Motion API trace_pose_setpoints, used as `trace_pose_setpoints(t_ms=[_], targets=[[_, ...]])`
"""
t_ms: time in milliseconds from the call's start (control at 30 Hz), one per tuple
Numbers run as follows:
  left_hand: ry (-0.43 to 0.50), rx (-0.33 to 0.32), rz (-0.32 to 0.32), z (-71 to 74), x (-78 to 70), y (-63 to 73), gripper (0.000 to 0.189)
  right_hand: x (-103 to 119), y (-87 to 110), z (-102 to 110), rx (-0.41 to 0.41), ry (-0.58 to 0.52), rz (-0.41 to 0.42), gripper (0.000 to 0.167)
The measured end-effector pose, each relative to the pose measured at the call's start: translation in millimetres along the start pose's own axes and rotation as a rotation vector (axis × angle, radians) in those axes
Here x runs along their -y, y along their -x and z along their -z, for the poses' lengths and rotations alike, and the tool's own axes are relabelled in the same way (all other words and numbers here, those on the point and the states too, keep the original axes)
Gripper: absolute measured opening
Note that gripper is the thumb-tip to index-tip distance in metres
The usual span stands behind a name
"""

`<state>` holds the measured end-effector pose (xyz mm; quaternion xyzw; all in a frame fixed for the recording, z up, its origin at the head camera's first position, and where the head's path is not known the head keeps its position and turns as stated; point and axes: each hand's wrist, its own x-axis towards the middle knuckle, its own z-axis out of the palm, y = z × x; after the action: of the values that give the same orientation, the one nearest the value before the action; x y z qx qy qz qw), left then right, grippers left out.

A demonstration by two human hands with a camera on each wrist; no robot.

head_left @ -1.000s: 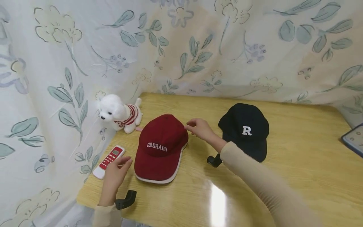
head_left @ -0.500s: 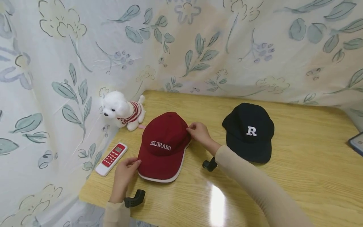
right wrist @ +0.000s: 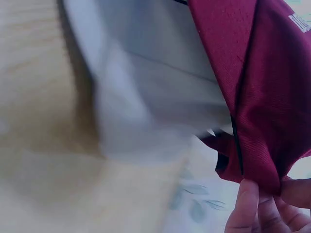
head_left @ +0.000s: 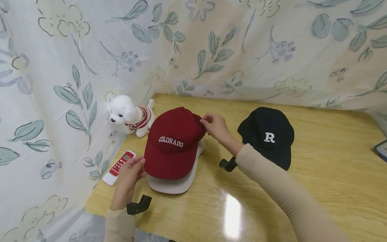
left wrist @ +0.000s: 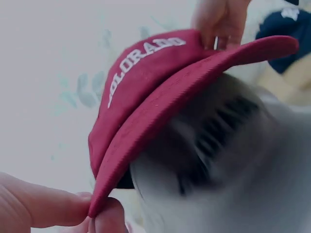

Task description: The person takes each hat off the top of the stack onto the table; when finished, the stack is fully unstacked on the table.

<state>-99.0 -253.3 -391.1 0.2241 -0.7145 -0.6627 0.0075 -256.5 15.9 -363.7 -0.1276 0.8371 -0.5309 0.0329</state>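
Observation:
A dark red baseball cap [head_left: 172, 144] with white COLORADO lettering is raised off a pale grey cap [head_left: 175, 185] beneath it. My left hand [head_left: 130, 178] pinches the edge of the red brim between thumb and fingers, as the left wrist view shows. With my right hand [head_left: 216, 127] I pinch the red cap's rear side edge; in the right wrist view the cloth [right wrist: 262, 145] hangs from thumb and fingertips. Dark lettering [left wrist: 218, 131] on the grey cap's front shows blurred under the red brim. Most of the grey crown is hidden in the head view.
A black cap [head_left: 267, 137] with a white R lies to the right. A white toy dog [head_left: 130, 116] in a striped sweater sits at the back left. A red and white remote control [head_left: 116, 168] lies beside my left hand. Floral cloth [head_left: 193, 50] hangs behind the table.
Both hands have closed on the red cap, first resting at its sides, and lifted it up. The grey cap underneath has come into view and stays on the table.

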Motion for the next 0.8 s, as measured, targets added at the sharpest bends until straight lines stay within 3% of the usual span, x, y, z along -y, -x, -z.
trace_pose_setpoints(t_ms=[133, 233, 433, 600, 800], targets=[[0.087, 0.002, -0.027, -11.6, -20.5, -0.5, 0.032, 19.4, -6.9, 22.8, -0.021, -0.025, 0.010, 0.016], [0.187, 0.027, -0.072, -28.8, -33.9, -1.6, 0.031, 26.3, -13.4, 41.8, -0.057, -0.049, 0.014, 0.019], [0.330, 0.122, -0.184, -85.0, -52.0, -1.7, 0.036, 19.1, -22.8, 93.3, -0.115, -0.012, -0.021, 0.021], [0.334, 0.143, -0.221, -136.5, -51.6, -8.7, 0.036, -7.3, -25.0, 131.8, -0.132, 0.054, -0.055, 0.024], [0.247, 0.071, -0.202, -182.2, -37.0, -15.7, 0.034, -39.5, -23.9, 148.6, -0.138, 0.110, -0.100, 0.026]])
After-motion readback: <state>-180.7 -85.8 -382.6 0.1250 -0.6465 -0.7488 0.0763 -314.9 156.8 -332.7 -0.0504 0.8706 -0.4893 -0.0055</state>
